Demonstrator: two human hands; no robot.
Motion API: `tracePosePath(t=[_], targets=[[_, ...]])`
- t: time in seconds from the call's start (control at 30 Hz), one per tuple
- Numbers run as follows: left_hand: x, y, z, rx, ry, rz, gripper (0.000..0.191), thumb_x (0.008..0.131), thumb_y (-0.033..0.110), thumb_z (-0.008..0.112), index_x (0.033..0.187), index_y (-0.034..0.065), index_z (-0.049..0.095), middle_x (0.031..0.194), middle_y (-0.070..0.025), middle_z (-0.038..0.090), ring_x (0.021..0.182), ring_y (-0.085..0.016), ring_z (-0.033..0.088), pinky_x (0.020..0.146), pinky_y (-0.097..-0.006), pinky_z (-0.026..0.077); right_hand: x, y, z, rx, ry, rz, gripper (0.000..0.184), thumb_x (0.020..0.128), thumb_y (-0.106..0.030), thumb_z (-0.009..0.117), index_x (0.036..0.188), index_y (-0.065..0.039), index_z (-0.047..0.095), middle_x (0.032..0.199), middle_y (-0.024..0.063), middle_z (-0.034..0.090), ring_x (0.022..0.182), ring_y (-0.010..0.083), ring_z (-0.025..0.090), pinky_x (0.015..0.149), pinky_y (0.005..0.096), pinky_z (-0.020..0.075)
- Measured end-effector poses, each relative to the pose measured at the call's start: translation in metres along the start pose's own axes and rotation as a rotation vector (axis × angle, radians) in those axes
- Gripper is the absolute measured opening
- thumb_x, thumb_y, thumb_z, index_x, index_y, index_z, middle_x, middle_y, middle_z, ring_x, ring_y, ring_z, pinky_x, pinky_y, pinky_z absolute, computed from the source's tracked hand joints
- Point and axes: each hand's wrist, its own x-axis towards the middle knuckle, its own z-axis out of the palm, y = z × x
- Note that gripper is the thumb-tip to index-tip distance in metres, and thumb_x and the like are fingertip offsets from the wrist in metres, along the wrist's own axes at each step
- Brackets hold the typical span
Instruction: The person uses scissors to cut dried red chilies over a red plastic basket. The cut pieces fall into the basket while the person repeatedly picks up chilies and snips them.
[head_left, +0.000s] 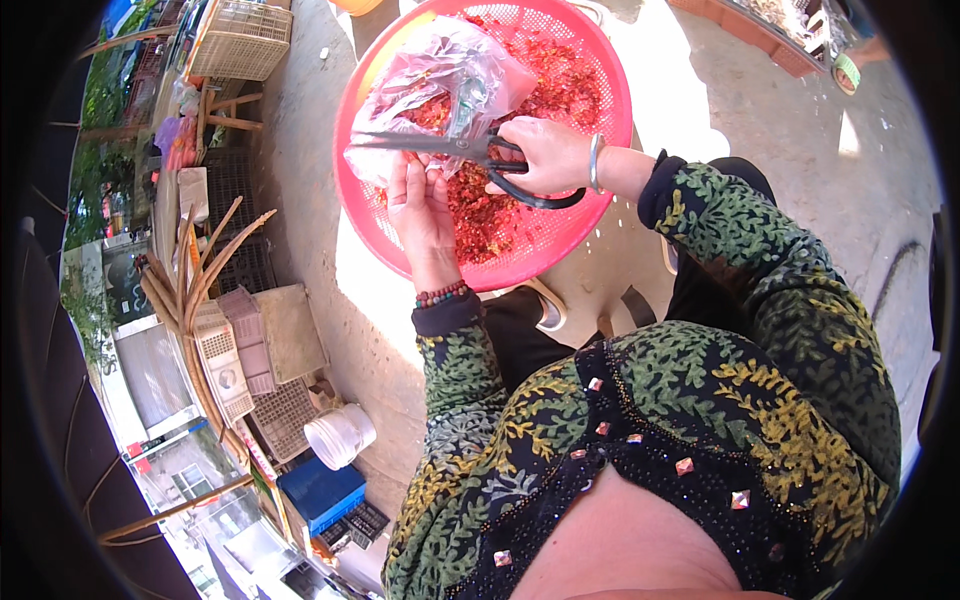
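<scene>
A pink perforated plastic basket (570, 232) sits before me, holding chopped red pieces (480, 217) that look like cut chilies. Over its far left part lies a clear plastic bag (420, 67), crumpled, with more red pieces showing through. My right hand (551, 154), above the basket, grips the black handles of a pair of scissors (457, 146). Their blades point left across the bag, and whether they are parted is hard to see. Just below the blades, my left hand (424, 210) is palm up, its fingers curled around a small reddish piece that is mostly hidden.
Plastic crates (240, 41) and a wooden stand (232, 112) line the left side. A white bucket (341, 435) lies tipped near a blue box (322, 495). At the upper right is a reddish-brown crate (772, 45), beside another person's foot in a green sandal (847, 73).
</scene>
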Motion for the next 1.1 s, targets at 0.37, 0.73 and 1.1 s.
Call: tracePosePath(t=[0.37, 0.73, 1.1], targets=[[-0.033, 0.009, -0.020, -0.041, 0.103, 0.036, 0.016, 0.089, 0.003, 0.056, 0.105, 0.0007, 0.059, 0.096, -0.0076, 0.065, 0.084, -0.015, 0.064, 0.073, -0.0231, 0.057, -0.010, 0.002, 0.000, -0.082, -0.166, -0.137, 0.067, 0.065, -0.059, 0.071, 0.083, 0.002, 0.050, 0.085, 0.0201, 0.053, 0.085, 0.0342, 0.054, 0.075, 0.0399, 0.0448], [-0.033, 0.004, -0.032, -0.288, 0.076, 0.001, 0.019, 0.088, -0.001, 0.055, 0.107, 0.0002, 0.057, 0.103, -0.0083, 0.062, 0.090, -0.014, 0.061, 0.078, -0.0214, 0.055, -0.012, 0.003, -0.009, -0.140, -0.181, -0.185, 0.068, 0.065, -0.055, 0.073, 0.092, 0.003, 0.051, 0.089, 0.0185, 0.053, 0.088, 0.0339, 0.055, 0.078, 0.0394, 0.0455], [-0.030, 0.001, -0.038, -0.418, 0.108, -0.022, 0.024, 0.087, -0.002, 0.056, 0.111, -0.0008, 0.055, 0.105, -0.0082, 0.061, 0.092, -0.013, 0.060, 0.080, -0.0203, 0.054, -0.015, 0.003, -0.011, -0.147, -0.172, -0.201, 0.068, 0.065, -0.055, 0.074, 0.094, 0.003, 0.051, 0.089, 0.0180, 0.053, 0.087, 0.0329, 0.055, 0.077, 0.0386, 0.0459]])
